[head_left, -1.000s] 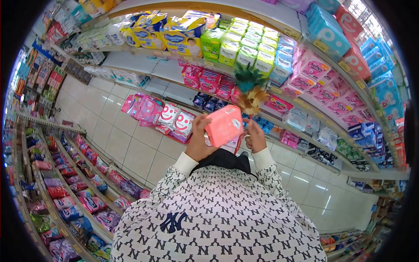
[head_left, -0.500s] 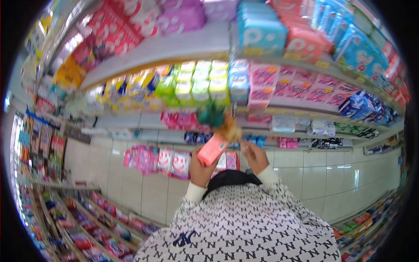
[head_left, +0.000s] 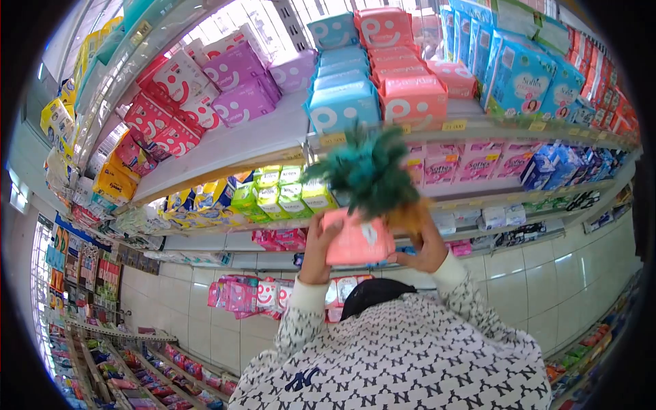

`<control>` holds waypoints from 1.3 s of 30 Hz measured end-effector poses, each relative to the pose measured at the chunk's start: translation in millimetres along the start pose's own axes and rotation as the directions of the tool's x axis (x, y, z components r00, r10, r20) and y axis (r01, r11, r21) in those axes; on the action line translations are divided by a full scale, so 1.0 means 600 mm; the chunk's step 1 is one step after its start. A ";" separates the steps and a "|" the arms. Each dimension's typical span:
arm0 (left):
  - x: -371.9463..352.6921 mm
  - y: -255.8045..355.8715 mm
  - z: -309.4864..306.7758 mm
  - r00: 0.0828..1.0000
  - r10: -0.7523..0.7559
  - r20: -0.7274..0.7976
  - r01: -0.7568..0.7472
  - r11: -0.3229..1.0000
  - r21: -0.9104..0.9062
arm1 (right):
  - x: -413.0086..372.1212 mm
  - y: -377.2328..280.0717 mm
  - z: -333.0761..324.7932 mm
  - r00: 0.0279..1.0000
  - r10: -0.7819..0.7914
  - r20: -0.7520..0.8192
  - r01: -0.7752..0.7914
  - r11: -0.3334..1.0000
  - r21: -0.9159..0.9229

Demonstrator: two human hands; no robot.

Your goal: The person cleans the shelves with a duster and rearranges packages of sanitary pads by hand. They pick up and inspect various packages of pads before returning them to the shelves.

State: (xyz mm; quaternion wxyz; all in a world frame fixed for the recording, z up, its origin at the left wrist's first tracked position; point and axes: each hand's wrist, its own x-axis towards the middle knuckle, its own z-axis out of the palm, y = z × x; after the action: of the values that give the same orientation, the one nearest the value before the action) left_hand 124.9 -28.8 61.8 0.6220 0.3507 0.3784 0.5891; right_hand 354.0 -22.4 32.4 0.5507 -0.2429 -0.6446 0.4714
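Note:
In the middle of the head view, a salmon-pink pack of sanitary pads is tilted up in front of my body. My left hand grips its left side, the thumb across the front. My right hand is closed around a feather duster with a bushy green head and a yellow-brown tuft below it. The thumb of that hand reaches the pack's lower right corner. The duster's handle is hidden in my fingers. Green plumes cover the pack's upper edge and part of the shelf behind.
Salmon packs and blue packs line the upper shelf, with purple packs to their left. Green packs stand one shelf below. On the tiled floor lie several pink and white packs.
Both hands have risen with the pack, whose front now faces me more. The duster has come closer to me and its green head looks larger. My view has tilted up toward the upper shelf.

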 end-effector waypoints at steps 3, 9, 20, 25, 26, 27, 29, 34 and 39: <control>0.037 -0.002 0.026 0.971 -0.182 0.157 0.195 0.978 -0.072 | 0.029 -0.020 -0.047 0.987 -0.059 0.151 0.076 0.991 -0.109; 0.074 -0.019 0.047 0.952 -0.181 0.248 0.225 0.961 -0.162 | 0.073 -0.050 -0.089 0.971 -0.043 0.235 0.074 0.989 -0.126; 0.049 0.199 0.187 0.835 0.097 0.542 -0.495 0.561 0.663 | 0.115 -0.145 -0.085 0.958 0.285 -0.036 -0.255 0.902 0.348; 0.157 0.292 0.218 0.849 0.170 0.500 -0.474 0.662 0.580 | 0.130 -0.171 -0.087 0.928 0.079 -0.365 0.080 0.914 0.399; 0.187 0.309 0.224 0.850 0.185 0.493 -0.471 0.686 0.554 | 0.125 -0.175 -0.092 0.908 0.090 -0.409 0.097 0.904 0.416; 0.214 0.325 0.234 0.852 0.198 0.485 -0.465 0.712 0.527 | 0.118 -0.179 -0.093 0.897 0.075 -0.435 0.078 0.942 0.325; 0.270 0.341 0.261 0.852 0.277 0.445 -0.498 0.694 0.521 | 0.107 -0.173 -0.104 0.889 0.062 -0.453 0.119 0.925 0.361; 0.417 0.329 0.303 0.888 0.276 0.368 -0.447 0.706 0.549 | 0.072 -0.149 -0.119 0.826 0.147 -0.544 0.100 0.912 0.398; 0.536 0.283 0.292 0.888 0.222 0.402 -0.435 0.686 0.583 | 0.029 -0.111 -0.115 0.817 0.259 -0.516 -0.008 0.899 0.438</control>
State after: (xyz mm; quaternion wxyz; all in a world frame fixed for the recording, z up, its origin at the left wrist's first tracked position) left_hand 206.7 304.1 275.0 0.3902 0.6945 0.3924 0.4598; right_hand 427.6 -14.0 95.6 0.7190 -0.2934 -0.3189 0.5434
